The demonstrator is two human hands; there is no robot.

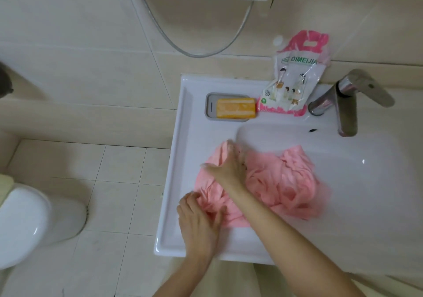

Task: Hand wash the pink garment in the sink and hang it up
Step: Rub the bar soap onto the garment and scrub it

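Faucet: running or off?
Off, apparently: no stream shows below the spout of the faucet.

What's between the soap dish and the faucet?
Head view: the DIMEIJIA detergent pouch stands between the soap dish and the faucet.

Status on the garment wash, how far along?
Done: pink garment is at the sink, spread over ledge and basin edge. In hand: left hand grips the fabric, right hand is on it, motion-blurred, likely scrubbing. Left: rinsing (no water visible from faucet), wringing, hanging. Soap bar sits in its dish.
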